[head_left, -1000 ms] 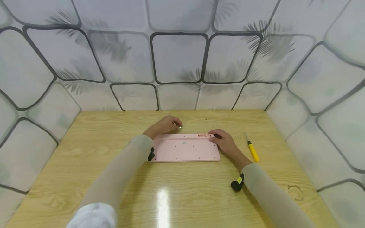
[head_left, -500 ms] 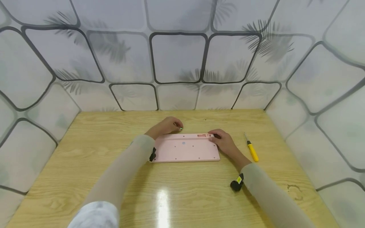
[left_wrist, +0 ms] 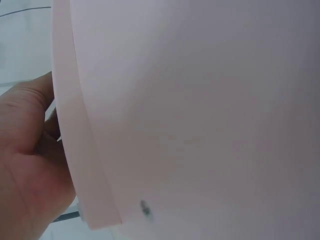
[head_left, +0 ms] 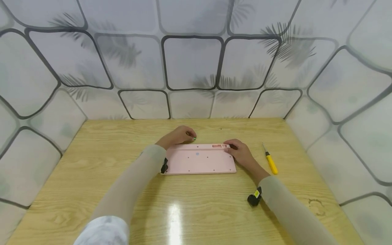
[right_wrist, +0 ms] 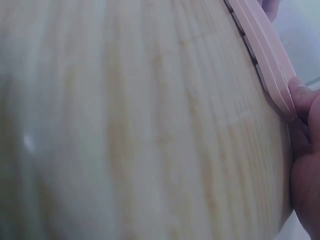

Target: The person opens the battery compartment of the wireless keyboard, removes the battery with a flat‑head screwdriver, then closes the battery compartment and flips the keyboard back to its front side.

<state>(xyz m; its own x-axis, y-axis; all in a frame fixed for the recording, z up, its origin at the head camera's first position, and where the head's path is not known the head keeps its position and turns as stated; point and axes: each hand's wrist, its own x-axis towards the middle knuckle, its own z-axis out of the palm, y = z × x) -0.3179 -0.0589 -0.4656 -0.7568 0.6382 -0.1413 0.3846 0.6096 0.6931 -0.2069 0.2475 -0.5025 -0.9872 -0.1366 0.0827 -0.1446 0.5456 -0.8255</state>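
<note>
A pink keyboard (head_left: 199, 165) lies face down on the wooden table, its screw-dotted back upward. Near its far right corner is an uncovered recess (head_left: 216, 146) that looks like a battery compartment. My right hand (head_left: 242, 153) grips that corner, thumb on the back; in the right wrist view the thumb (right_wrist: 300, 95) presses the keyboard's end and dark keys show underneath. Just beyond the far edge, my left hand (head_left: 180, 134) pinches a small shiny green thing (head_left: 194, 138), too small to identify. The left wrist view shows the keyboard's back (left_wrist: 200, 115) hiding the fingertips.
A screwdriver (head_left: 272, 164) with a yellow handle lies on the table (head_left: 208, 211) to the right of my right hand, tip pointing away. Patterned cloth walls (head_left: 193, 64) rise behind the table and on both sides.
Over the last second my left hand has shifted very slightly right and nearer with the small green thing. My right hand and the keyboard stay in place.
</note>
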